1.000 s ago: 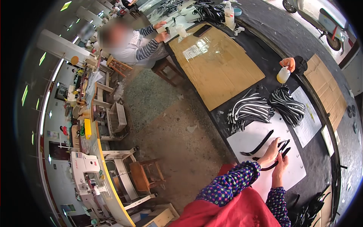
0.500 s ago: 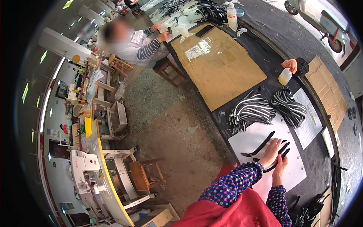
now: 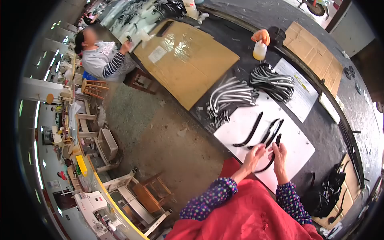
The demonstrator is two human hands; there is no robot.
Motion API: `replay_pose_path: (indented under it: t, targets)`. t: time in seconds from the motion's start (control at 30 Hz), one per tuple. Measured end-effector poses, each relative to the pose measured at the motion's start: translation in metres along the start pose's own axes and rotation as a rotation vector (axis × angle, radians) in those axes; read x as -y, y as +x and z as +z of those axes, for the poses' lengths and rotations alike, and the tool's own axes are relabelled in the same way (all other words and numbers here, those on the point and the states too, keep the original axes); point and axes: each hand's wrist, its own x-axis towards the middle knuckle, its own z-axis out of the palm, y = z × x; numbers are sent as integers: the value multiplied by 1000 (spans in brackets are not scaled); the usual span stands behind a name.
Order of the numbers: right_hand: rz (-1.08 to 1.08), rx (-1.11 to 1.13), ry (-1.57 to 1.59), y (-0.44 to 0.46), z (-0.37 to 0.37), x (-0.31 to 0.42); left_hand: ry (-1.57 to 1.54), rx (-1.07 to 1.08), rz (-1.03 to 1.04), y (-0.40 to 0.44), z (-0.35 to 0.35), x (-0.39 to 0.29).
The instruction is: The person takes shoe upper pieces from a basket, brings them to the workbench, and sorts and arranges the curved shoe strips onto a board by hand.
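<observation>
My right hand grips a curved black strip, whose upper end sticks up past the fingers and whose lower end bends left over the white board. Close beside it, my left hand has its fingers drawn together; what they hold, if anything, is hidden. Just beyond the fingers, more black strips lie side by side on the board. A single curved strip rests apart to their left.
Two bundles of black-and-white strips, a left one and a right one, lie beyond the board. A cardboard sheet, a bottle of yellow liquid and a written sheet are farther off. Black pieces lie right. Another person sits far left.
My left hand has drawn back from the strips on the board toward my body. The right hand now raises one strip. The view has shifted, and the other person's posture has changed.
</observation>
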Motion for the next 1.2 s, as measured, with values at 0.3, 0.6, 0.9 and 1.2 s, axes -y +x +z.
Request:
replay_pose_path:
  t: [0.3,0.6,0.9,1.2]
  targets:
    - [-39,43,159,-15,42,-12,-33,138,64,-7,-18,2]
    - [-111,40,-68,-8,20,-9,125,145,-52,-10,-21,11]
    - [3,74,25,-12,25,-10,304,142,8,-14,-32,4]
    - [23,56,44,-10,33,-7,73,142,-73,-14,-28,11]
